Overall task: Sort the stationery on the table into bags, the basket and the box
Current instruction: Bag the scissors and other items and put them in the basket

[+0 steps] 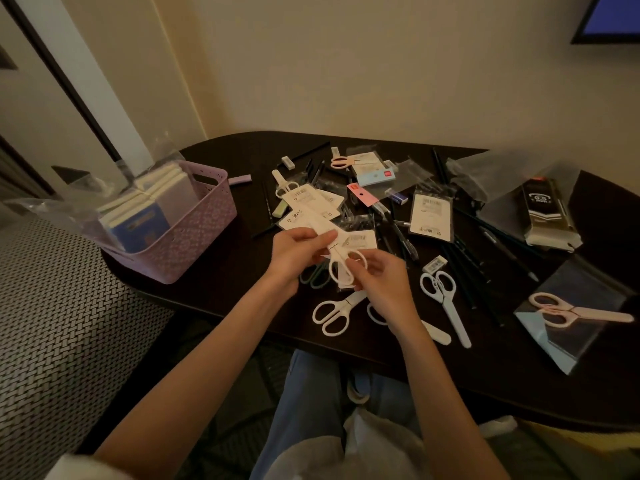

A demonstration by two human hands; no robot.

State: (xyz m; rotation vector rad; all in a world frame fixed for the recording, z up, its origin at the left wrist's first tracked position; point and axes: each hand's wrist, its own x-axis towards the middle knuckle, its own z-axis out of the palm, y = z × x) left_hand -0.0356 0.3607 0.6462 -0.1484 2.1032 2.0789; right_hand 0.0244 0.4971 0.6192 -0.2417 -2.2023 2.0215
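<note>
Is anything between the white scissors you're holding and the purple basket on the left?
Nothing visible. Both hands, left hand and right hand, hold the white plastic scissors above the dark table; the stretch of table toward the purple lattice basket is bare, though notebooks already fill much of the basket.

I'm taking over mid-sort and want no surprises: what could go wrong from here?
1. Both hands, left hand and right hand, hold white scissors above a loose pile of packets; lowering them could scatter the pile.
2. The pink scissors lie on a clear bag by the table edge and might slide off.
3. The basket looks nearly full, so more items may not fit.
</note>
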